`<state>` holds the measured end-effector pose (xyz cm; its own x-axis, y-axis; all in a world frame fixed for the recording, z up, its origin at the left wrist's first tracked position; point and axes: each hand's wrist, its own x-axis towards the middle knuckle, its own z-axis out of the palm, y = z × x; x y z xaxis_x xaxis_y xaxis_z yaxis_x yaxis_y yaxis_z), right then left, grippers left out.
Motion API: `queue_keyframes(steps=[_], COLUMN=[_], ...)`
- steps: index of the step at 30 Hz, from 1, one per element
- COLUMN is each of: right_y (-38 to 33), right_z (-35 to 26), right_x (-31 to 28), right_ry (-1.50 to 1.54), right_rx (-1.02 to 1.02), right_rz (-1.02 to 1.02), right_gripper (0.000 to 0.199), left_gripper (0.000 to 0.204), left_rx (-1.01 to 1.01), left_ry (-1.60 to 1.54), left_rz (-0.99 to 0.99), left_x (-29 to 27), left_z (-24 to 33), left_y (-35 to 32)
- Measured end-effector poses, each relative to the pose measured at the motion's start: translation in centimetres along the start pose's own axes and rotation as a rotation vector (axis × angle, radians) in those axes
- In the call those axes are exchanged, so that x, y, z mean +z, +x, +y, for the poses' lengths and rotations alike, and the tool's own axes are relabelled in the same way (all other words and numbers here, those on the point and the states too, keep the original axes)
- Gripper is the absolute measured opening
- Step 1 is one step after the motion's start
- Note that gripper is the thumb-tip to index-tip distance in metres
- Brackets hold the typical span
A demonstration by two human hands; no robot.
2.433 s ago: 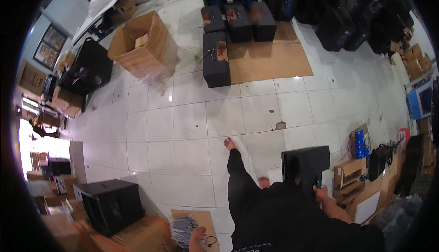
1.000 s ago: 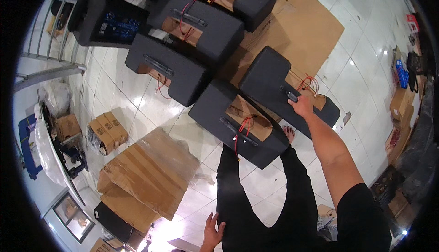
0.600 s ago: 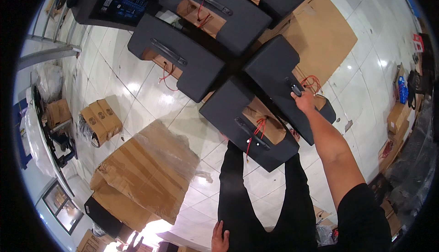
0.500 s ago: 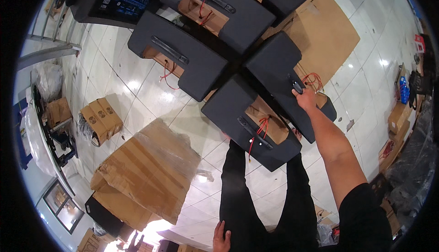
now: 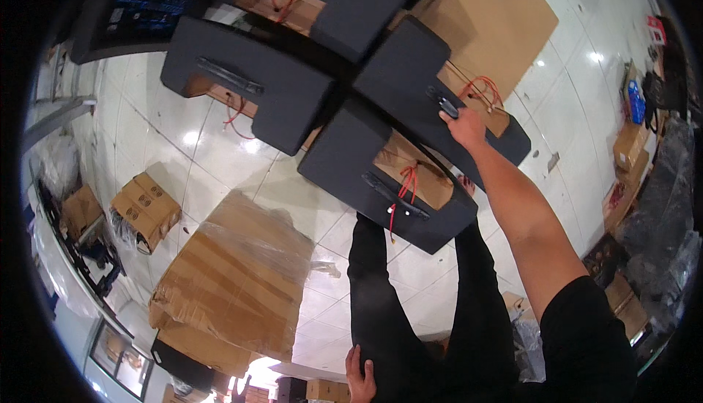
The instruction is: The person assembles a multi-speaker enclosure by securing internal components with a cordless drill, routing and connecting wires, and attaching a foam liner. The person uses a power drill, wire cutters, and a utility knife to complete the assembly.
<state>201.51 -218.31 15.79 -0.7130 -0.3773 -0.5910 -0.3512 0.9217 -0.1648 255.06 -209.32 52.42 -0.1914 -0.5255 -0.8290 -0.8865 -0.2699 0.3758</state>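
Head view, right grip clasping handle, cabinet newly beside others; left grip loose

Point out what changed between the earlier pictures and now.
The black cabinet, first carried at the person's right side, is now among the others, just right of the red-wired cabinet nearest the legs. The left grip has come in beside the left leg, holding nothing. Unchanged: the right grip keeps its hold on the handle; the red-wired cabinet and big carton appear unmoved.

No legible print anywhere
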Motion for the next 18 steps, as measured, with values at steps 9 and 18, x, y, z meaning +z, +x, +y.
queue_keyframes(steps=[9, 18], right_y=[-4.7, -19.7], right_z=[5.7, 26.9], right_x=[-2.8, 0.6], right_ry=[0.098, 0.039], right_rx=[-0.265, 0.031], right_rz=[0.283, -0.239], right_gripper=[0.038, 0.030], left_gripper=[0.045, 0.047], left_rx=[0.032, -0.117], left_ry=[0.030, 0.006], left_rz=[0.019, 0.064], left_x=[1.4, 8.6], left_z=[-1.8, 0.4], left_y=[-0.3, -2.2])
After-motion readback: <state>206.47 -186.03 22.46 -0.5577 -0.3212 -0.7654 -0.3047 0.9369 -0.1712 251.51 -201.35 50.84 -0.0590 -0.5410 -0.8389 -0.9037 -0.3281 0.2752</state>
